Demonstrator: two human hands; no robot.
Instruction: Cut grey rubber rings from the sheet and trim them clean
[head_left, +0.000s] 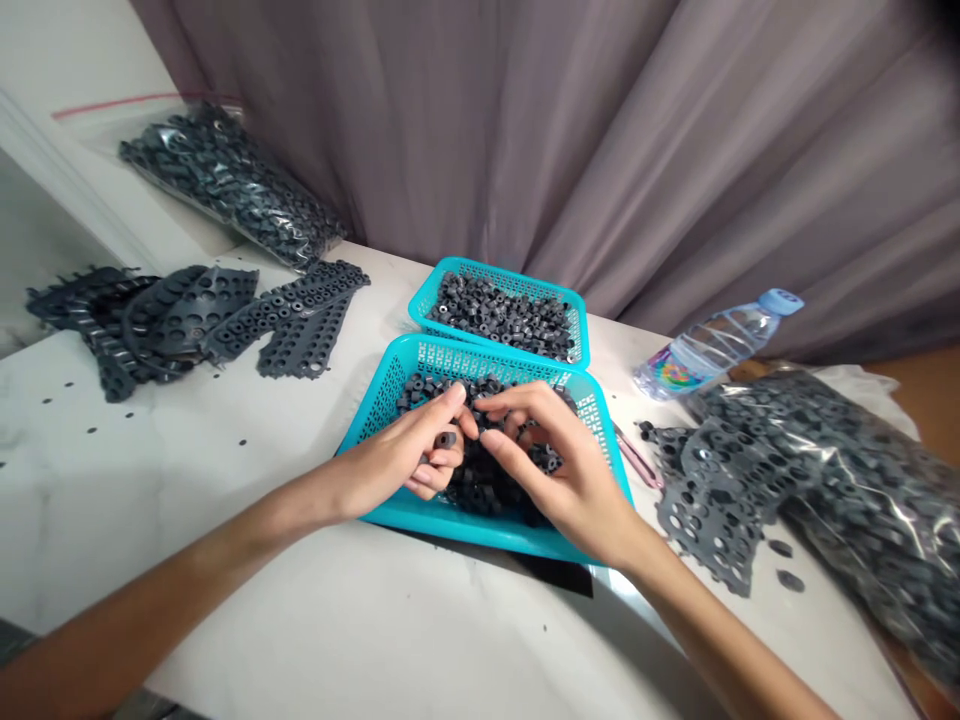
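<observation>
On the desk (pixel 300 620), the front turquoise basket (pixel 480 530) of dark pieces (pixel 480 490) sits beneath both your hands. Your right hand (pixel 566 465) is bent, thumb and forefinger parted. Your left hand (pixel 405 450), the nearer, curls around a small holed piece (pixel 446 440). From your right thumb tip, that piece lies leftward, near but apart; its long axis is too small to judge.

Dark-grey cylindrical piece (pixel 446 440), hole in visible end, held in the curled left fingers (pixel 448 458) over the near turquoise perforated basket (pixel 465 528), which sits upright on the tabletop (pixel 300 600), part-filled with a loose heap of similar pieces (pixel 484 488).
</observation>
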